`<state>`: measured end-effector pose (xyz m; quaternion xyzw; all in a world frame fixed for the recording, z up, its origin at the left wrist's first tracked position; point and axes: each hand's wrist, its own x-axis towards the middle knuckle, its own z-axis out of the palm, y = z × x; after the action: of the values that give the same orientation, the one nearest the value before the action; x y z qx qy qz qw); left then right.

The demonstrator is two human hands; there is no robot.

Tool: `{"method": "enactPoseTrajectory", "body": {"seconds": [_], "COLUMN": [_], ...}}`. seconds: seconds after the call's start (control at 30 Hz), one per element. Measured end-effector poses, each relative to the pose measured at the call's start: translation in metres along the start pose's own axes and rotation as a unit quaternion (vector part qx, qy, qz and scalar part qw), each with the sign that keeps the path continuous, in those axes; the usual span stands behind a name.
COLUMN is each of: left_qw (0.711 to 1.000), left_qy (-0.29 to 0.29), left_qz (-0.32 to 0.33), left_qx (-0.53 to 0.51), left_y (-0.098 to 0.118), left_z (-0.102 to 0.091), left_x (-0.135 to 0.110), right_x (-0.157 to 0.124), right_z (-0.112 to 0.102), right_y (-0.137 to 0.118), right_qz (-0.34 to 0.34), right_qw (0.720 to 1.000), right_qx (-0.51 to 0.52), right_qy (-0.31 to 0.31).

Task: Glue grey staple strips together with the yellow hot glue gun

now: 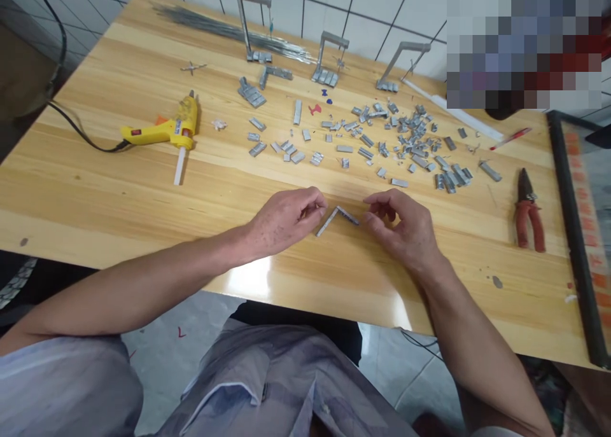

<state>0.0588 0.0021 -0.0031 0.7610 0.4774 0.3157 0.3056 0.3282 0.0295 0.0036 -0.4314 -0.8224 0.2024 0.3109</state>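
On the table in front of me lies a small L-shaped piece of grey metal strips [338,209], its corner pointing away from me. My left hand [293,221] hovers just left of it, fingers curled and thumb pressed to the forefinger. Anything in that pinch is hidden or too small to see. To the right of the piece is my right hand [401,224], with thumb and fingers apart and nothing visible between them. Its fingertips are close to the piece's right end. Beyond both hands are scattered short grey metal strips [415,135].
A yellow hot glue gun [184,122] lies at left, its cord trailing off the table. Three small metal frames [329,55] stand along the back, near a bundle of thin wires [229,33]. Red-handled pliers [529,214] and a black-edged panel [573,233] are at right.
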Motion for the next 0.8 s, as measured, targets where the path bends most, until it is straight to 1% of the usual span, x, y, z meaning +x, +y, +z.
{"method": "enactPoseTrajectory", "body": {"seconds": [0.17, 0.27, 0.4, 0.5, 0.63, 0.7, 0.8], "left_qw": [1.0, 1.0, 0.998, 0.989, 0.964, 0.955, 0.954], "left_qy": [0.0, -0.002, -0.004, -0.005, -0.018, -0.027, -0.019], "left_qz": [-0.008, -0.013, -0.058, -0.116, -0.183, -0.2, -0.198], "left_qx": [-0.001, 0.003, -0.022, -0.095, -0.193, -0.216, -0.225], "left_y": [0.003, 0.004, 0.006, 0.012, 0.021, 0.022, 0.018], "left_z": [0.003, 0.006, 0.005, -0.001, -0.007, -0.008, -0.009], "left_x": [0.0, -0.001, 0.0, 0.004, 0.01, 0.013, 0.015], "right_x": [-0.001, -0.002, -0.002, -0.002, -0.003, -0.003, -0.003], "right_z": [0.005, 0.007, 0.009, 0.011, 0.014, 0.016, 0.019], "right_y": [-0.009, -0.013, -0.013, -0.013, -0.013, -0.014, -0.014], "right_qz": [-0.063, -0.078, -0.072, -0.063, -0.051, -0.047, -0.045], "right_qw": [0.997, 0.995, 0.995, 0.995, 0.993, 0.992, 0.989], "right_qx": [-0.041, -0.058, -0.072, -0.081, -0.103, -0.116, -0.139], "right_qy": [-0.01, -0.015, -0.014, -0.017, -0.031, -0.033, -0.033]}}
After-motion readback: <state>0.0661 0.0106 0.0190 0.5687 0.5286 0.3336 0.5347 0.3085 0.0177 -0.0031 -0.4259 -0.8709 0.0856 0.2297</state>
